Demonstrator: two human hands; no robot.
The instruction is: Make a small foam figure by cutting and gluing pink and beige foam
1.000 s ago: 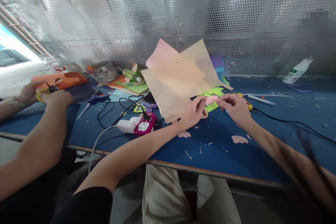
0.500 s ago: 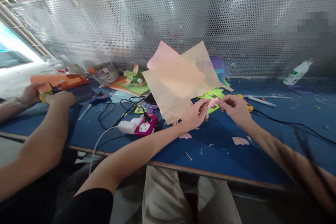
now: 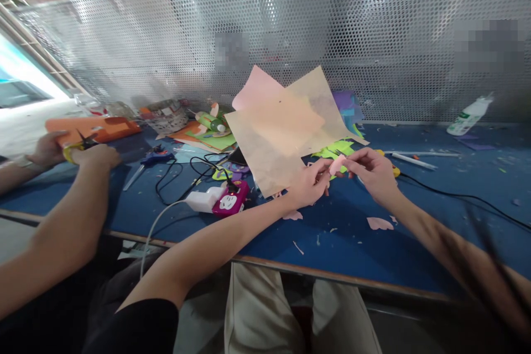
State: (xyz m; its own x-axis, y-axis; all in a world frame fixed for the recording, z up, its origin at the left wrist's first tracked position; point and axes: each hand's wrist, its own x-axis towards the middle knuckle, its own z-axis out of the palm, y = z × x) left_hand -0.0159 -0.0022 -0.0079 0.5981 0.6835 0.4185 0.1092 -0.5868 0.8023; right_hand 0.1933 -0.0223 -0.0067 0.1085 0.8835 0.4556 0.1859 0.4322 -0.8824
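Note:
A small pink paper piece (image 3: pixel 337 164) is pinched between my two hands above the blue table. The fingers of my left hand (image 3: pixel 310 181) are closed on its left edge. On its other side, my right hand (image 3: pixel 372 172) grips it between thumb and fingers. Below my hands lie two more pink paper cutouts, one near my left wrist (image 3: pixel 293 215) and a petal-shaped cutout (image 3: pixel 380 224) to the right. Behind my left hand spread large cream paper sheets (image 3: pixel 265 157) with a pink sheet (image 3: pixel 258 87). Bright green paper (image 3: pixel 332 150) shows just beyond my fingers.
At left, another person's hands (image 3: pixel 97 156) hold yellow-handled scissors (image 3: pixel 73 150) by orange paper (image 3: pixel 93 128). A magenta power adapter (image 3: pixel 230 199) with cables sits left of my forearm. A glue bottle (image 3: pixel 470 116) stands tilted at far right. A perforated metal panel (image 3: pixel 290 22) backs the table.
The pink piece has turned between my fingers and shows more of its face. My right fingers have shifted slightly left over it; the other person's hands look nearly unchanged.

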